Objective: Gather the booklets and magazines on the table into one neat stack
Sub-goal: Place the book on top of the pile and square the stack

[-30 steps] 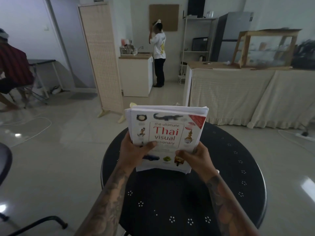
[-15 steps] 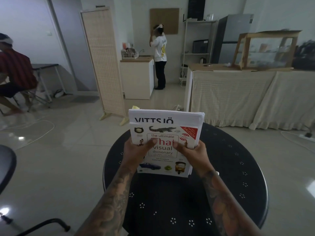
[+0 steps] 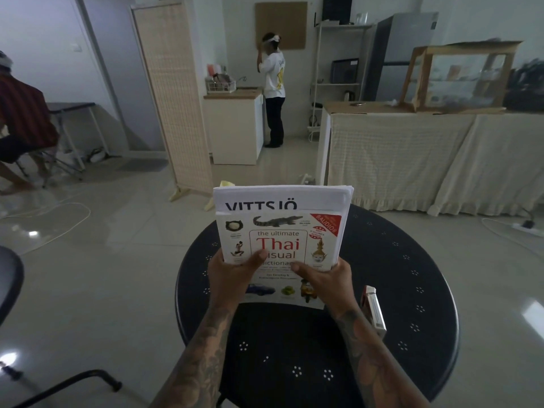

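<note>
Both hands hold a stack of booklets [image 3: 279, 228] upright on its lower edge over the round black table [image 3: 412, 290]. The front one is a white Thai visual dictionary [image 3: 282, 225]; behind it a taller white booklet [image 3: 282, 195] printed VITTSJÖ sticks out above. My left hand [image 3: 232, 272] grips the stack's lower left, thumb across the cover. My right hand [image 3: 326, 278] grips the lower right, thumb on the cover. The backs of the booklets are hidden.
A small red and white box [image 3: 373, 310] lies on the table by my right wrist. A dark chair [image 3: 11, 278] sits at the left. Beyond are a wicker screen [image 3: 173, 92], a cloth-covered counter [image 3: 426, 154], one person standing at a sink and another seated left.
The stack has been tipped more upright and the taller VITTSJÖ booklet now shows above the dictionary. My thumbs have shifted on the cover. The small box has come into view.
</note>
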